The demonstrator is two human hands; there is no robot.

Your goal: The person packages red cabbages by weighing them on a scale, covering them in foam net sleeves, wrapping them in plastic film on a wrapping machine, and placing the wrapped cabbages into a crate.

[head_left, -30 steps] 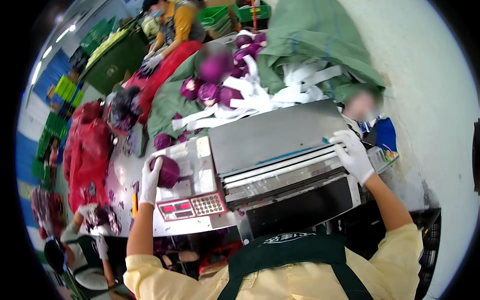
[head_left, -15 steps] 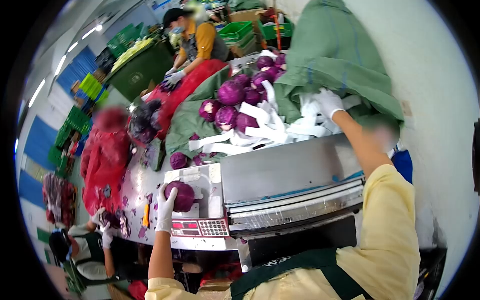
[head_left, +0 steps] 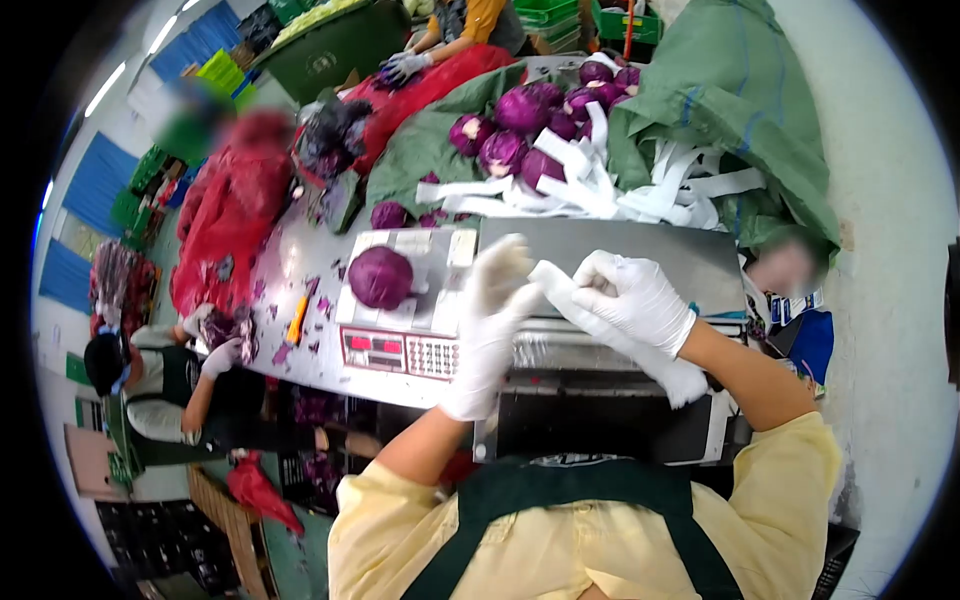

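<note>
My gloved right hand (head_left: 632,300) pinches a white strip (head_left: 655,363), which looks like a flat foam net sleeve, above the front of the metal wrapping machine (head_left: 610,255). One end hangs down toward the right; the other points at my left hand. My gloved left hand (head_left: 492,325), slightly blurred, is raised at the strip's upper end with fingers and thumb apart; whether it touches the strip I cannot tell. A red cabbage (head_left: 381,278) rests on the digital scale (head_left: 400,350), left of my left hand.
Several red cabbages (head_left: 522,108) and a heap of white strips (head_left: 600,185) lie behind the machine, beside a green sack (head_left: 730,90). An orange-handled cutter (head_left: 298,318) lies left of the scale. Two co-workers handle cabbages, one at the left (head_left: 150,385), one at the back (head_left: 470,28).
My left hand has let go of the cabbage on the scale and moved right. My right hand has come back from the strip heap with one white strip. The view has tilted down.
</note>
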